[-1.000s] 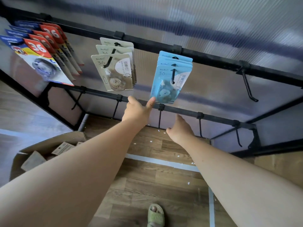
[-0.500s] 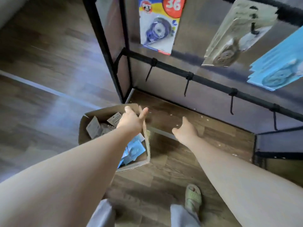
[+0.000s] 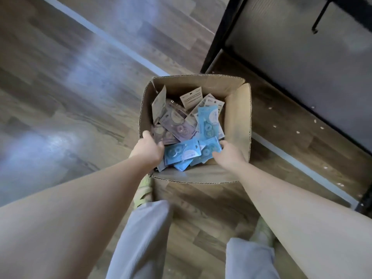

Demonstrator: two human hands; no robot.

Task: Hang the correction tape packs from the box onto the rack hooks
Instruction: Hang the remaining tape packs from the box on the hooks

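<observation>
Below me, the open cardboard box (image 3: 237,121) sits on the floor, packs jumbled inside. One blue pack (image 3: 182,152) lies flat, long axis left-right. My left hand (image 3: 148,151) and right hand (image 3: 228,155) curl into the pile; grips unclear.

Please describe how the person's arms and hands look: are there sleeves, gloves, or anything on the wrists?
Both arms are bare up to the frame edge, with no sleeves visible. The left hand and right hand wear no gloves, and no watch, bracelet or ring can be seen.
</observation>
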